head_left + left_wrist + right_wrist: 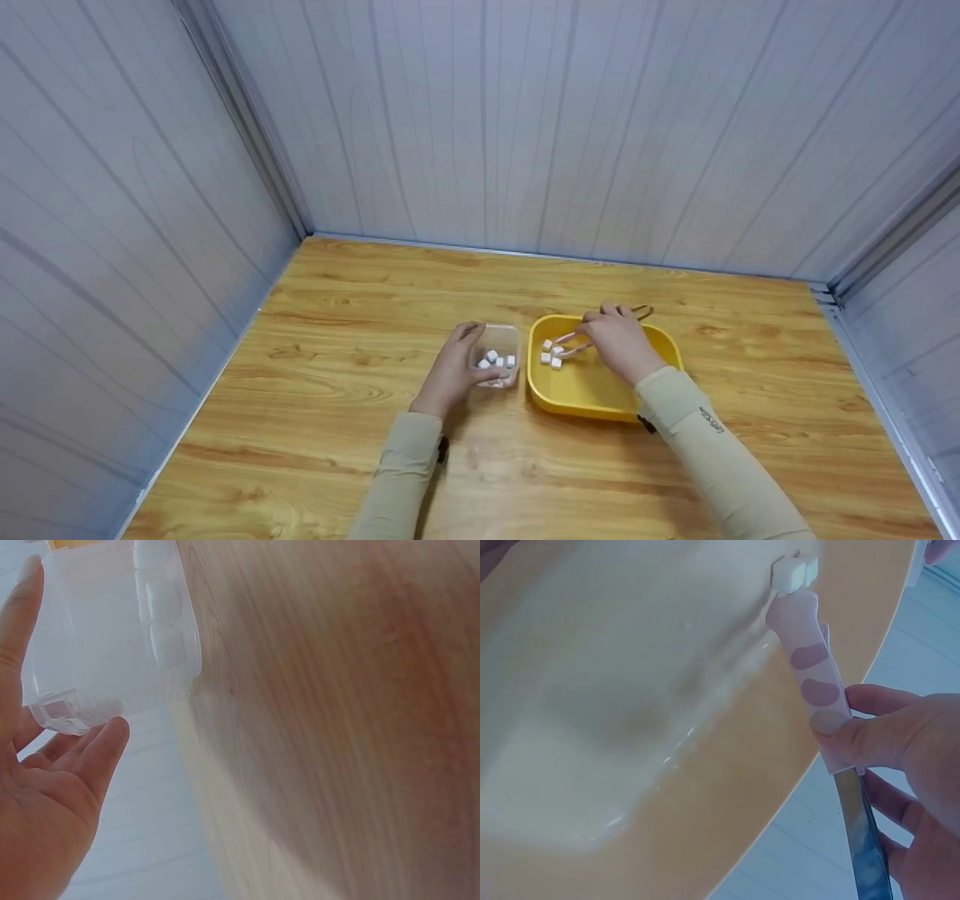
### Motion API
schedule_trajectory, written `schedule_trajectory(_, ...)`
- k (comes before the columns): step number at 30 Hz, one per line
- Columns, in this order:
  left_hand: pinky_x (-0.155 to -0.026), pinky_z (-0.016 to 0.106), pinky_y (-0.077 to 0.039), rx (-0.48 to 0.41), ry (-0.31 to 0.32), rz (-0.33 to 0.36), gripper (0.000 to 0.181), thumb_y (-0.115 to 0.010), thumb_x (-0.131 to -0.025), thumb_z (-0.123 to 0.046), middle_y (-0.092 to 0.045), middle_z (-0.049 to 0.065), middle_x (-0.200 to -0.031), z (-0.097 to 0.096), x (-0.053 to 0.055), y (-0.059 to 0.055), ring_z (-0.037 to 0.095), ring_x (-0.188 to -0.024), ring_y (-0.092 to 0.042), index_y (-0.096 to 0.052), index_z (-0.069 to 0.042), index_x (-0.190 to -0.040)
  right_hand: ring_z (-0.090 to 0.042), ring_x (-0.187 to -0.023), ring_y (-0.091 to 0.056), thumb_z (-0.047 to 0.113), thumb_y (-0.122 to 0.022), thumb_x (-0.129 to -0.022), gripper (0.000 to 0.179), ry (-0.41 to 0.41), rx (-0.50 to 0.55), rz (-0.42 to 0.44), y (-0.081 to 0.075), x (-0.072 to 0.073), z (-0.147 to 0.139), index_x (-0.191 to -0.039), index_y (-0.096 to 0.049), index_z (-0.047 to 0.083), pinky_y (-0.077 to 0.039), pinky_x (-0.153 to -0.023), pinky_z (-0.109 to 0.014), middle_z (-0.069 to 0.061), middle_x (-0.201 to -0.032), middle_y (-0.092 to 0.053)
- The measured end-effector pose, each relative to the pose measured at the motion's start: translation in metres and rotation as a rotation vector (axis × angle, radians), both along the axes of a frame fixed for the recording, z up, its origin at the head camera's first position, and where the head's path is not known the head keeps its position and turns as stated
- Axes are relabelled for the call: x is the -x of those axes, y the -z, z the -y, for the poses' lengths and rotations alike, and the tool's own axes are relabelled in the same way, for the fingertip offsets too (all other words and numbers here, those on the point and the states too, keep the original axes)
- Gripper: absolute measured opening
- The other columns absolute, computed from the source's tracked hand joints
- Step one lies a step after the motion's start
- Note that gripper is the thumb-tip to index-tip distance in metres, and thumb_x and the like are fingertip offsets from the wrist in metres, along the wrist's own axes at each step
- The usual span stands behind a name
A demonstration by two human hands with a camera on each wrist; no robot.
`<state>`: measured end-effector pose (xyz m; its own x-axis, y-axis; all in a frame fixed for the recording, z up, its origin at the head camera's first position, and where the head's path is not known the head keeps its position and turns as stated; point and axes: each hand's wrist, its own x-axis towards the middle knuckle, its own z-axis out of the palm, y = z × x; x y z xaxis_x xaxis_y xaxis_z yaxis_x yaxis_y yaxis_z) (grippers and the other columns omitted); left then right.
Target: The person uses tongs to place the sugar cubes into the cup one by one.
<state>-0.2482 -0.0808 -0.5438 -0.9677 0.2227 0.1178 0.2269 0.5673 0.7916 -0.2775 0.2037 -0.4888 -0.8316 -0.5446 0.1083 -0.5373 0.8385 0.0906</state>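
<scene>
Right fingers (881,700) pinch tongs (799,634); spots (821,692) show clearly only from that wrist.

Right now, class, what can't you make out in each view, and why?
Exact number of white cubes in the clear container: head view, the left hand partly covers it.
Near right corner of the yellow tray: head view, behind the right sleeve.
The cubes' outlines: left wrist view, blurred behind the container wall.
Rear end of the tweezers: right wrist view, cut off by the bottom edge.

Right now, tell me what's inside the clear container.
White cubes lie inside the clear container; the left grip covers part of it, so anything behind it cannot be seen.
</scene>
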Motion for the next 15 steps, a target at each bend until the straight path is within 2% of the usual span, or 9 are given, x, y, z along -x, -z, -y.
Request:
schedule_trajectory(5,-0.111,0.035,-0.029,0.004,-0.001,0.002,0.089,-0.083,-0.072,-0.031,-0.037,0.012,-0.146,0.0002,0.0001,-0.0014,0.026,-0.134,-0.034,-0.040,0.000,-0.144,-0.025,-0.085,-0.049,-0.008,-0.073,-0.078,0.033,-0.015,-0.011,-0.015,0.0009,-0.0002,-0.0003,-0.098,-0.077,0.017,-0.042,-0.078,-0.047,-0.001,-0.100,-0.067)
schedule_trajectory(11,-0.110,0.036,-0.030,0.002,0.000,0.031,0.089,-0.082,-0.074,-0.031,-0.035,0.010,-0.148,0.0003,-0.0014,-0.0033,0.025,-0.135,-0.032,-0.038,-0.002,-0.146,-0.024,-0.084,-0.048,-0.007,-0.069,-0.082,0.030,-0.044,0.012,-0.048,0.0031,-0.0007,-0.0005,-0.096,-0.078,0.018,-0.042,-0.078,-0.045,0.000,-0.098,-0.068)
schedule_trajectory(15,-0.110,0.036,-0.030,0.005,-0.004,0.038,0.089,-0.082,-0.074,-0.032,-0.035,0.009,-0.148,0.0001,-0.0015,-0.0026,0.025,-0.135,-0.033,-0.037,-0.003,-0.146,-0.024,-0.083,-0.047,-0.007,-0.069,-0.082,0.030,-0.046,0.019,-0.036,0.0030,-0.0016,0.0004,-0.094,-0.078,0.018,-0.041,-0.076,-0.044,0.000,-0.096,-0.067)
